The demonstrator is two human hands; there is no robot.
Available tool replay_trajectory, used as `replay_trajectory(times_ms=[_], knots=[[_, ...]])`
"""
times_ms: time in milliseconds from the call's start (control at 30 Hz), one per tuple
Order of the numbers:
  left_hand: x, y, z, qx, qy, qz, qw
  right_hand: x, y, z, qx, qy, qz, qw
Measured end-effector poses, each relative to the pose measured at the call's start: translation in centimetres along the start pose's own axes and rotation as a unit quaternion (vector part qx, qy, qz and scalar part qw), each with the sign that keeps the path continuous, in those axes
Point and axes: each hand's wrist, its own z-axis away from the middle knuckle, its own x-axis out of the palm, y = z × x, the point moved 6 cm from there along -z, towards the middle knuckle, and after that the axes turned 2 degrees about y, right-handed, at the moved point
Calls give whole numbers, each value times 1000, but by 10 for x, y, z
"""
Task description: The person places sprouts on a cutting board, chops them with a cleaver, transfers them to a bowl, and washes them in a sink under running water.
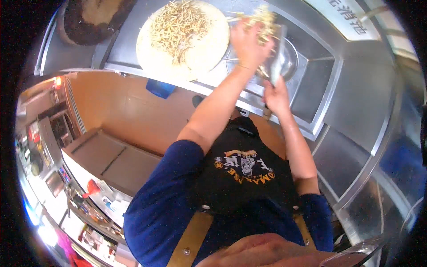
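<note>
My left hand [252, 43] is spread against a heap of pale cut strips [263, 20], pressing them toward a broad knife blade [278, 56]; the motion blurs them. The knife's handle is in my right hand [277, 95], with the blade pointing away from me. Beneath the blade lies a round metal bowl [292, 60] in the sink. Left of my hands, a round pale cutting board [206, 56] on the metal counter bears a wide pile of thin brownish strips [176, 26]. Whether any strips are inside the bowl is partly hidden by the knife and hands.
A steel sink [308, 90] with a raised rim surrounds the bowl. At the upper left is a large dark round vessel [90, 20]. Below the counter's front edge stands a blue container [160, 88]. A brown box-like surface [110, 157] is at the lower left.
</note>
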Motion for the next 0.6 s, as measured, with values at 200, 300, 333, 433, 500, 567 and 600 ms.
replay_trajectory(times_ms=[200,300,333,433,500,567,600], knots=[[134,-20,114,-90,-161,-7,983,-59,119,-68,-12,54,168,984],[132,-24,146,-60,-257,-71,962,-75,192,-117,19,55,269,961],[115,-38,152,-51,-278,-42,958,-72,179,-118,102,9,185,977],[9,-73,151,-66,-197,-155,966,-83,149,-113,93,-6,125,988],[-46,-88,150,-162,-229,-323,904,-90,149,-103,89,-7,80,993],[-58,-110,155,-169,-250,-335,892,-84,142,-91,65,-19,-51,996],[-60,-120,160,-173,-276,-348,879,-80,126,-82,35,-24,-47,998]])
